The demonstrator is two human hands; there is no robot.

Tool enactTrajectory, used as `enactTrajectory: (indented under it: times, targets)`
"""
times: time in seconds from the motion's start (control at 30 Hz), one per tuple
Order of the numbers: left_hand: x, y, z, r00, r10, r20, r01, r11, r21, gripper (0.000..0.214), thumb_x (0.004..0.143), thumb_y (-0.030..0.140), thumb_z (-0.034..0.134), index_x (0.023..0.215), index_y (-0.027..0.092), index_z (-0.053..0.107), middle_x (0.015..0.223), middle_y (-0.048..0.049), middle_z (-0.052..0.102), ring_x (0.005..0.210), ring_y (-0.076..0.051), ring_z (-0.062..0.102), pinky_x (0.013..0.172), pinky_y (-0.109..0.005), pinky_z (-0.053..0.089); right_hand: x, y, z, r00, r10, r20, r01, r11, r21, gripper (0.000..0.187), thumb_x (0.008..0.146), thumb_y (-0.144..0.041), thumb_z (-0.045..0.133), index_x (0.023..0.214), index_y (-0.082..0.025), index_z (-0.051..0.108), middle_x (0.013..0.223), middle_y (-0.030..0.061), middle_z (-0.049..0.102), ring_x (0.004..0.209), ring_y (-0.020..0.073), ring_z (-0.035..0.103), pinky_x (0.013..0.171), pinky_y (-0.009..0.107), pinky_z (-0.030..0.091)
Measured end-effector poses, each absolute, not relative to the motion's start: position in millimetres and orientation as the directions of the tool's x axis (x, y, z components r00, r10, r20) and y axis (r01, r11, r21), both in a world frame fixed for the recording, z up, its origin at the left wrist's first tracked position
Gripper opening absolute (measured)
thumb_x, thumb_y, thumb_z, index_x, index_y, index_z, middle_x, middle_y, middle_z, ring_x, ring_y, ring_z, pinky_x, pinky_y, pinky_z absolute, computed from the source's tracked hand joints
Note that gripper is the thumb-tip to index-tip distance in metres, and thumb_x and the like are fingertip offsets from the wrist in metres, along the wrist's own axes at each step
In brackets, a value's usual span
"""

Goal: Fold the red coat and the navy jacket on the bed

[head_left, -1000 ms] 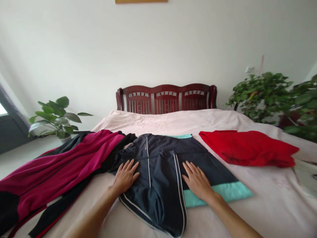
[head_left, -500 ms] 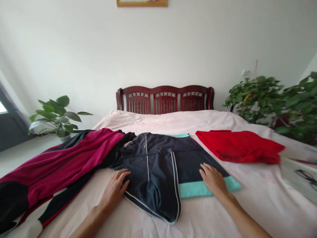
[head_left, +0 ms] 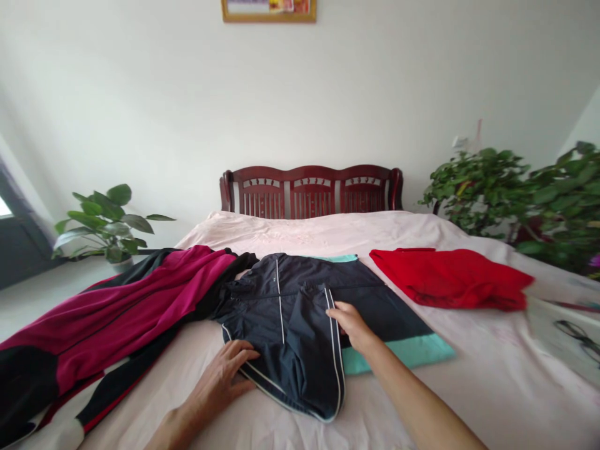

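Two contacts: my right hand (head_left: 344, 317) pinches the sleeve (head_left: 307, 340) of the navy jacket (head_left: 262, 306); my left hand (head_left: 224, 372), half-open, ungripping, presumably steadies it beneath.

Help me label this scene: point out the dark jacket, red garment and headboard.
Dark jacket (head_left: 307, 334): head view, cloth between its white stripes.
Red garment (head_left: 450, 278): head view, middle of its upper surface.
Headboard (head_left: 312, 189): head view, upper part of its middle panel.

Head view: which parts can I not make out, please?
In the head view:
Framed picture: upper part cut off by top edge.
Magenta garment: cut off by left edge.
Navy garment: underside hidden by its upper layers.
Right hand: some fingertips hidden by cloth or itself.
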State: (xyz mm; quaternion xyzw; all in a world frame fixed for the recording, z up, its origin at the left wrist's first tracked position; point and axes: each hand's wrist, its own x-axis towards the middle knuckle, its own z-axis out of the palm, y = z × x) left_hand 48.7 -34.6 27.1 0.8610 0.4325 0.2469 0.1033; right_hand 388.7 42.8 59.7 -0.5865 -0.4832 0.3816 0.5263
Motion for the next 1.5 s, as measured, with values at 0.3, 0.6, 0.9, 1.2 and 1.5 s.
enactTrajectory:
  times: [0.3,0.6,0.9,1.2,1.5]
  targets:
    - [40,-19,19,0.475,0.822,0.313,0.747,-0.565,0.351,0.043,0.082,0.035,0.069,0.124,0.031,0.060,0.124,-0.0063,0.063,0.114,-0.026,0.059,0.099,-0.039,0.046,464,-17,132,0.733,0.675,0.082,-0.393,0.519,-0.759,0.028,0.067,-0.026,0.070,0.092,-0.022,0.060,0.079,-0.0060,0.061,0.069,0.0120,0.060,0.055,0.022,0.047]
    - [42,-16,19,0.391,0.856,0.340,0.767,-0.507,0.394,0.016,0.091,0.021,0.044,0.098,0.024,0.059,0.097,-0.0043,0.065,0.094,-0.021,0.061,0.086,-0.033,0.047,501,-76,69,0.720,0.679,-0.143,-0.370,0.201,-0.907,0.033,0.054,-0.030,0.074,0.079,-0.022,0.055,0.077,-0.0028,0.061,0.056,0.0112,0.054,0.043,0.022,0.038]
    - [42,-35,35,0.408,0.888,0.212,0.772,-0.459,0.439,0.015,0.093,0.026,0.041,0.087,0.025,0.055,0.087,-0.0024,0.064,0.084,-0.020,0.062,0.077,-0.029,0.044,542,-46,47,0.776,0.609,-0.164,-0.318,0.152,-0.936,0.034,0.054,-0.033,0.074,0.080,-0.023,0.054,0.079,-0.0006,0.060,0.067,0.0175,0.060,0.054,0.030,0.052]
    - [45,-13,44,0.324,0.946,-0.010,0.769,-0.257,0.585,0.037,0.095,0.053,0.039,0.082,0.024,0.056,0.078,0.0014,0.062,0.074,-0.017,0.058,0.067,-0.025,0.039,517,19,69,0.322,0.765,0.558,0.694,0.209,-0.688,0.052,0.086,-0.046,0.047,0.130,-0.020,0.056,0.138,0.0132,0.057,0.130,0.0294,0.050,0.111,0.048,0.037]
    - [34,19,33,0.344,0.927,-0.150,0.786,-0.196,0.587,0.035,0.089,0.051,0.048,0.074,0.020,0.058,0.071,0.0039,0.057,0.065,-0.013,0.049,0.058,-0.024,0.032,528,58,9,-0.217,0.907,0.360,0.973,0.233,0.000,0.040,0.095,-0.032,0.037,0.124,-0.031,0.065,0.138,0.0053,0.060,0.128,0.0257,0.054,0.104,0.050,0.044]
